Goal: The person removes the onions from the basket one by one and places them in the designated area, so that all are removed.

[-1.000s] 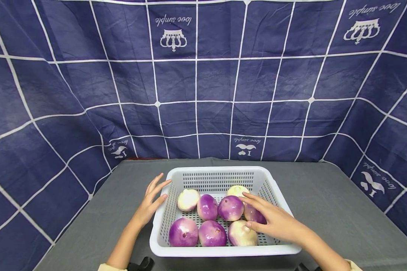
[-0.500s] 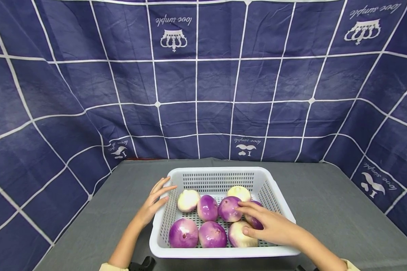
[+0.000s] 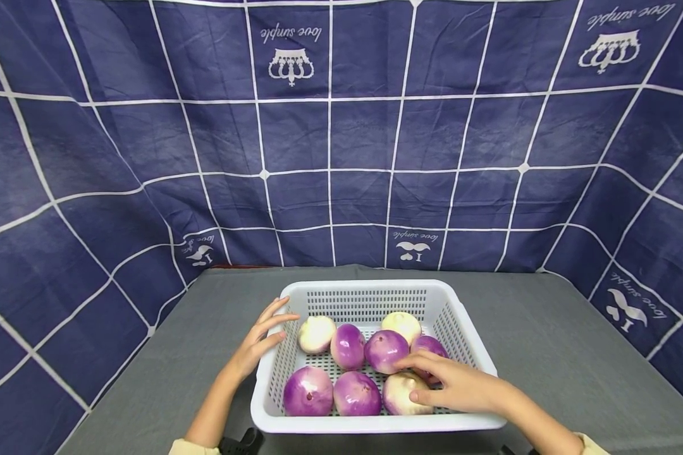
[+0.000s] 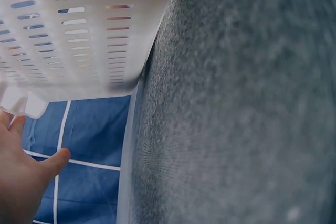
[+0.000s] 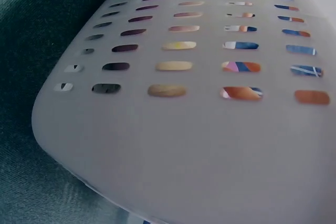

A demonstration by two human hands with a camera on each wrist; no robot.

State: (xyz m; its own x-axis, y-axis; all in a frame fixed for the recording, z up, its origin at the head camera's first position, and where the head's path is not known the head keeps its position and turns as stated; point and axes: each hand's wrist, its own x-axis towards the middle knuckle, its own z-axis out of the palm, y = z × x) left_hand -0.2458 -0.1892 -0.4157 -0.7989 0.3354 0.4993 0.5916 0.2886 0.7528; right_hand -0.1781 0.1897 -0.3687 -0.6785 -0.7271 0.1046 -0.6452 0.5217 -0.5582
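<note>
A white slotted plastic basket holds several round purple-and-white vegetables that look like turnips. My right hand reaches over the basket's right side onto the pale front-right turnip. Its bent fingers lie over the back of that turnip and the thumb overlaps the near side; I cannot tell whether they grip it. Close behind those fingers sit a purple turnip and another purple one, partly covered. At the left rim my left hand has its fingers spread and extended, holding nothing. The right wrist view shows mostly the basket wall.
More turnips fill the basket: two purple ones in front, including the leftmost, and a white one at back left. Grey cloth covers the table. A blue grid-patterned curtain hangs behind and at both sides.
My right hand has come down and toward me onto the front-right turnip, its fingers bending closer to the thumb. My left hand has shifted slightly right at the rim.
</note>
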